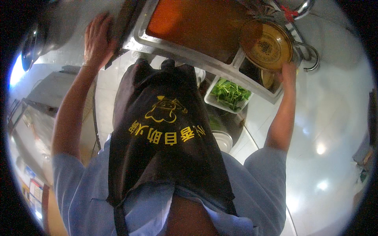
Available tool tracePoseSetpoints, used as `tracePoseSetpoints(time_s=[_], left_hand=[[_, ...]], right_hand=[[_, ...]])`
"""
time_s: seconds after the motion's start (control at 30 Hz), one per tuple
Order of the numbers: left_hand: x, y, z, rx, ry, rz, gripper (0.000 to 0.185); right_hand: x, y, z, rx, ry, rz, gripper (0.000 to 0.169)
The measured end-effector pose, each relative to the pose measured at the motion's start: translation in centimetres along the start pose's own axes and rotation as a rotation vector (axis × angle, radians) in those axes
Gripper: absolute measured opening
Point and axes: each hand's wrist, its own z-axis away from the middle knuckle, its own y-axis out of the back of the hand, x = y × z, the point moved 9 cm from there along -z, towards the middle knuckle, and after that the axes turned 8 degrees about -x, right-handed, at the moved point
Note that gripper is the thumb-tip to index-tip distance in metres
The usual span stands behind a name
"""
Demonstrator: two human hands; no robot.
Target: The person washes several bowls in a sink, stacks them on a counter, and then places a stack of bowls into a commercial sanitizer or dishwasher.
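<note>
My right hand (288, 73) grips the near rim of a patterned brown strainer or shallow bowl (267, 46) at the right end of a steel sink (189, 50); which of the two it is I cannot tell. A second, smaller yellowish round piece (267, 78) lies partly hidden below it in the small right compartment. The large compartment holds reddish-brown liquid (200, 25). At the upper left, my left hand (99, 41) lies with fingers extended by a dark edge beside the sink; whether it holds anything there is unclear.
Below the sink's front edge, a white plastic basket (229, 94) holds leafy greens. A white round container (222, 141) is partly behind my apron. A curved metal faucet (313, 59) and a red tie (288, 13) are at the upper right. Rounded metal ware (29, 48) stands far left.
</note>
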Motion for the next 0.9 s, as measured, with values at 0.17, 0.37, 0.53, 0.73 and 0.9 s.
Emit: tracePoseSetpoints(time_s=[0.17,0.37,0.53,0.73,0.9], left_hand=[[-1.0,-1.2,-0.2,-0.037,0.043,-0.035,0.056],[2.1,2.6,-1.2,0.121,-0.059,0.011,0.034],[2.0,3.1,-1.1,0.18,-0.113,0.016,0.045],[-0.3,-0.3,-0.4,-0.033,0.046,-0.016,0.062],[0.1,0.3,-0.2,0.023,0.002,0.016,0.061]], right_hand=[[-7.5,-1.8,-3.4,-0.217,0.188,1.013,0.025],[-19.8,-2.5,-0.4,-0.168,0.402,1.118,0.027],[-22.6,-1.4,-0.1,-0.013,0.381,0.877,0.047],[-25.0,-1.2,4.7,-0.123,0.246,1.014,0.031],[-20.6,-3.4,4.8,-0.052,0.146,0.747,0.031]])
